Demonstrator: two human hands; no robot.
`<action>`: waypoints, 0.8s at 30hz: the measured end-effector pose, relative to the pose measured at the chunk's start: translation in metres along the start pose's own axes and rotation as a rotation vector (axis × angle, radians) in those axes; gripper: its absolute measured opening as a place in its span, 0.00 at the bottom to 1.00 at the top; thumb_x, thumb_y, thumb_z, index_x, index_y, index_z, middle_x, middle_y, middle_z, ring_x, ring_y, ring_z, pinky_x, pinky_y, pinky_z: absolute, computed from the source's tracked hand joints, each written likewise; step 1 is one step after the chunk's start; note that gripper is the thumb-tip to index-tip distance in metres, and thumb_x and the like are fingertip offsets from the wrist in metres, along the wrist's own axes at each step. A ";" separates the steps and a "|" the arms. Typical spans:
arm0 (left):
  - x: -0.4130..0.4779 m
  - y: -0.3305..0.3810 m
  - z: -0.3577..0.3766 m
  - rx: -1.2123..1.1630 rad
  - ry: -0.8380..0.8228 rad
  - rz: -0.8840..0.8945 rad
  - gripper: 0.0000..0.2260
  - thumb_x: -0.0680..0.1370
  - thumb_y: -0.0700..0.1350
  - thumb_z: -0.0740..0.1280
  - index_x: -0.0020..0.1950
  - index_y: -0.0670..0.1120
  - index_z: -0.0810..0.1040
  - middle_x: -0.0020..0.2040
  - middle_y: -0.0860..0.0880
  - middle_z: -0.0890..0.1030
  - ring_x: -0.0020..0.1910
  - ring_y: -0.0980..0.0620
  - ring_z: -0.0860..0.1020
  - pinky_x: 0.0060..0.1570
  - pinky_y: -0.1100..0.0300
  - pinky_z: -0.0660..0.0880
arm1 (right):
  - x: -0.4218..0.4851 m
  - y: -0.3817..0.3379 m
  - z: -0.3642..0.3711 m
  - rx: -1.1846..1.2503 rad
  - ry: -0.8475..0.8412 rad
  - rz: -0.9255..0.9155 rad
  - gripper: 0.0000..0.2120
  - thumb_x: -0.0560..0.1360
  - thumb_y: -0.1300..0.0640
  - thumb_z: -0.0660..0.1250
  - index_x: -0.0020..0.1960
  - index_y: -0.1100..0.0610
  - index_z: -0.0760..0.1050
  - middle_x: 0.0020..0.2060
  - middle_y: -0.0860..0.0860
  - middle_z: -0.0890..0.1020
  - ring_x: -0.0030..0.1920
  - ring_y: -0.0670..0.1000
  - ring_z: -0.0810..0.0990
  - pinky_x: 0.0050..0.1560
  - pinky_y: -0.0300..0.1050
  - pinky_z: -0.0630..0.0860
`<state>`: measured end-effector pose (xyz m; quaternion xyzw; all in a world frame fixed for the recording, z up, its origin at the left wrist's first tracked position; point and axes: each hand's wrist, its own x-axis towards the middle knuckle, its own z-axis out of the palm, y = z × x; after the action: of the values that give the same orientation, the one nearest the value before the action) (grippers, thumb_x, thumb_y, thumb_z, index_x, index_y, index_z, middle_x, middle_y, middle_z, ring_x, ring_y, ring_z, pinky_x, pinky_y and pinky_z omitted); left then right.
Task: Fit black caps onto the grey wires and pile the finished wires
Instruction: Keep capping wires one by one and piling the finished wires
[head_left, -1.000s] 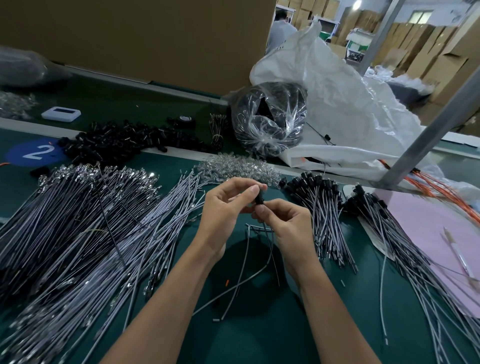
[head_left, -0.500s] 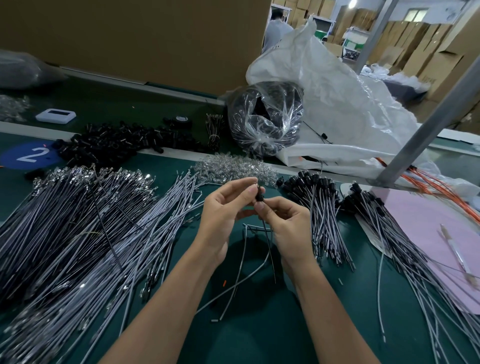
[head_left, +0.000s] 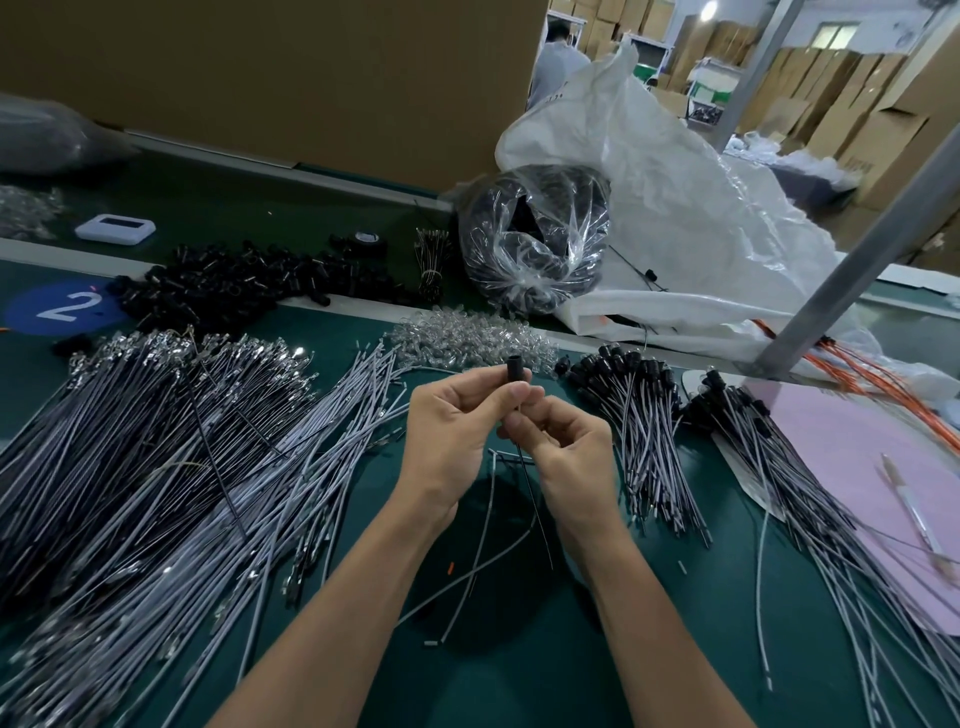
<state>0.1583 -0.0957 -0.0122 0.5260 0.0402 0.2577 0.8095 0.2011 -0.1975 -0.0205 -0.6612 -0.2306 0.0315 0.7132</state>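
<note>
My left hand (head_left: 447, 426) pinches a small black cap (head_left: 513, 370) between thumb and forefinger, above the green table. Just below it my right hand (head_left: 563, 441) pinches a thin wire (head_left: 535, 504) that runs up into the cap and hangs down toward the table. A big heap of uncapped grey wires (head_left: 156, 467) fills the left side. Capped wires lie in a pile (head_left: 639, 415) to the right of my hands, with a second, longer pile (head_left: 810, 493) farther right. Loose black caps (head_left: 234, 286) are heaped at the back left.
Clear plastic pieces (head_left: 462, 338) lie behind my hands. A plastic bag of black parts (head_left: 535, 244) and a large white sack (head_left: 675, 218) stand at the back. A grey metal post (head_left: 857, 249) slants at the right above a pink sheet (head_left: 883, 467) with a pen (head_left: 914, 514).
Both hands have stayed at the same spot. The black cap now stands out more above my left fingertips, and my right fingers sit a little lower on the wire.
</note>
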 end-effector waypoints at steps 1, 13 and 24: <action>0.000 0.000 0.000 0.001 0.013 0.008 0.04 0.74 0.35 0.71 0.46 0.43 0.84 0.40 0.46 0.86 0.41 0.52 0.85 0.44 0.66 0.78 | 0.000 0.001 0.001 -0.006 -0.009 0.000 0.07 0.73 0.71 0.69 0.38 0.63 0.79 0.32 0.50 0.80 0.38 0.48 0.79 0.45 0.39 0.78; 0.010 0.007 -0.015 -0.180 0.184 -0.050 0.05 0.69 0.45 0.72 0.42 0.47 0.86 0.39 0.46 0.85 0.33 0.53 0.82 0.35 0.64 0.78 | -0.006 0.000 0.005 -0.148 -0.058 -0.079 0.04 0.76 0.57 0.70 0.45 0.52 0.84 0.38 0.50 0.86 0.38 0.55 0.82 0.42 0.49 0.78; 0.009 -0.006 -0.026 0.177 0.260 -0.116 0.02 0.74 0.41 0.72 0.46 0.45 0.82 0.37 0.49 0.86 0.19 0.59 0.69 0.21 0.69 0.68 | 0.050 0.014 -0.007 -0.882 -0.018 0.039 0.17 0.78 0.68 0.62 0.63 0.57 0.79 0.57 0.55 0.81 0.54 0.53 0.80 0.60 0.50 0.77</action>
<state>0.1597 -0.0724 -0.0274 0.5542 0.1973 0.2720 0.7615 0.2523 -0.1848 -0.0191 -0.9062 -0.2160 -0.0507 0.3601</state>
